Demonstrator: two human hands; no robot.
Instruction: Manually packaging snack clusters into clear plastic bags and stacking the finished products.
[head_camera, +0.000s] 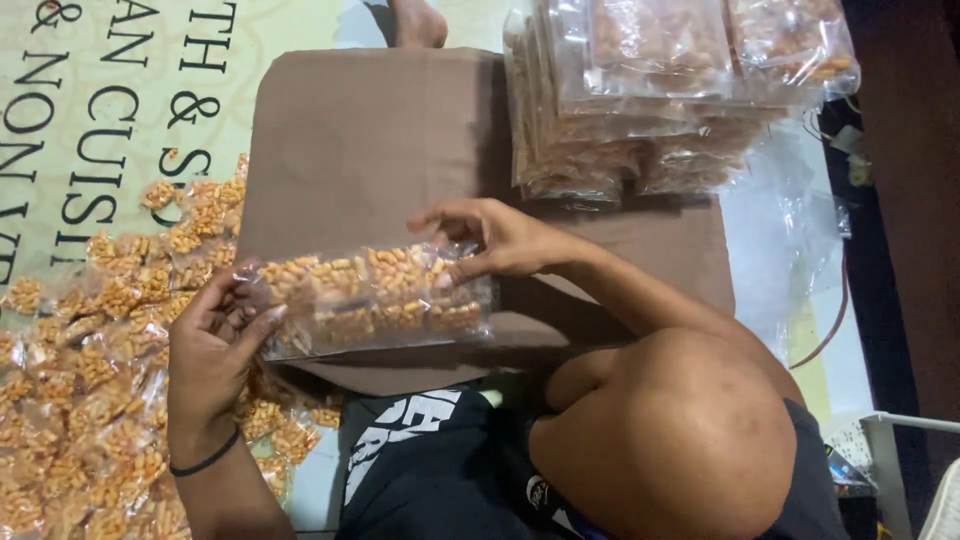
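I hold a clear plastic packet of orange-brown snack bars (375, 298) over a brown board (380, 140). My left hand (215, 345), with a black band on its wrist, grips the packet's left end. My right hand (495, 238) pinches the packet's upper right corner. The packet lies roughly level between both hands, just above the board's near edge.
A stack of filled clear packets (650, 90) stands at the board's far right. A loose heap of small wrapped snack pieces (95, 380) covers the floor on the left, on a pale printed sheet (90, 90). Empty clear bags (800, 240) lie at right. A foot (418, 22) shows at the top.
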